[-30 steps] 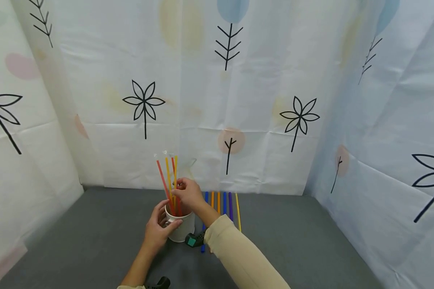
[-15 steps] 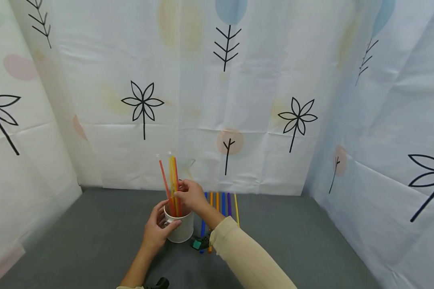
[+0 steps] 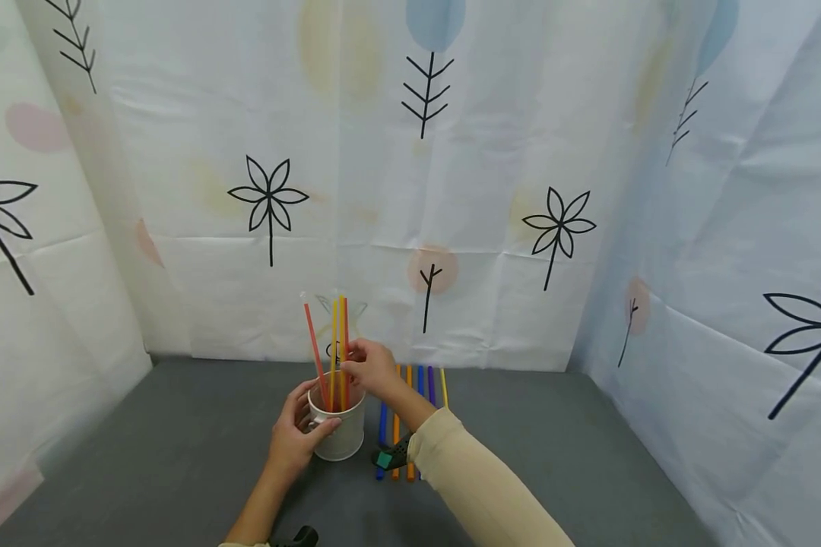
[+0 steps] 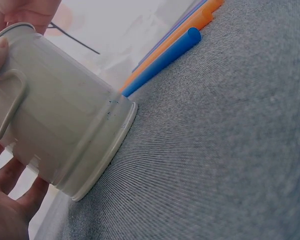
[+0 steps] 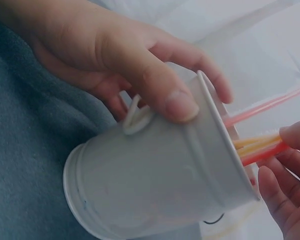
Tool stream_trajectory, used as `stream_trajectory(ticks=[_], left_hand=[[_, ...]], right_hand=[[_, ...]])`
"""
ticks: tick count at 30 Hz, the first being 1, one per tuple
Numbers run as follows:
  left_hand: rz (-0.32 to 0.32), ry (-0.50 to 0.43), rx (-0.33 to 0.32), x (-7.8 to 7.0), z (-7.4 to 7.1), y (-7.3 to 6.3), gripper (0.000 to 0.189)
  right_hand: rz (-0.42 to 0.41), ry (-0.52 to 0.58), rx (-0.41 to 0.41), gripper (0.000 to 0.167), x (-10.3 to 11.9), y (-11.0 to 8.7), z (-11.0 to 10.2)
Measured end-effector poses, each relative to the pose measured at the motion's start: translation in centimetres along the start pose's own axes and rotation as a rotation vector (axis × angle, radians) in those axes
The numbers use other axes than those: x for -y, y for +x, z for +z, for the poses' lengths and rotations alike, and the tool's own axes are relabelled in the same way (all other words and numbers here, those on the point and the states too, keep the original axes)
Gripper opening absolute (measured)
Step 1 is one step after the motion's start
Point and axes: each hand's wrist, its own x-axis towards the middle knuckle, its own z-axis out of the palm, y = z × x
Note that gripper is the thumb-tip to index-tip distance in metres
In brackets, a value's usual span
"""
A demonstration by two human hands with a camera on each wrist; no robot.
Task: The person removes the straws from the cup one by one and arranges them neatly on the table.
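A white cup with a side handle stands upright on the grey table. My left hand grips it from the left, thumb on the near side by the rim. Several red and yellow drinking straws, some with clear wrapper at the top, stand in the cup. At the rim's right side my right hand pinches the yellow straws and a red straw between thumb and fingers. One red straw leans apart on the left, outside that pinch.
Right of the cup, blue, orange, purple and yellow straws lie in a row on the table, among them a blue straw and a purple straw. My right sleeve covers part of the row. A printed white curtain surrounds the table.
My right hand has moved slightly right, bringing the yellow straws and one red straw together and toward the cup's right side. The left hand keeps its grip on the cup.
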Motion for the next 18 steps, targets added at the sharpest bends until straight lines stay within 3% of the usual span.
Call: stream_trajectory(ticks=[5,12,18], left_hand=[[-0.001,-0.011,-0.003,-0.1,0.0,0.0,0.079],[0.007,-0.005,-0.002,-0.1,0.0,-0.1,0.079],[-0.002,-0.011,-0.002,-0.1,0.0,-0.1,0.08]], right_hand=[[0.0,-0.013,0.005,0.015,-0.1,0.0,-0.7],[-0.08,-0.098,-0.036,0.013,0.1,0.0,-1.4],[-0.108,-0.033,-0.088,0.014,1.1,0.1,-2.5]])
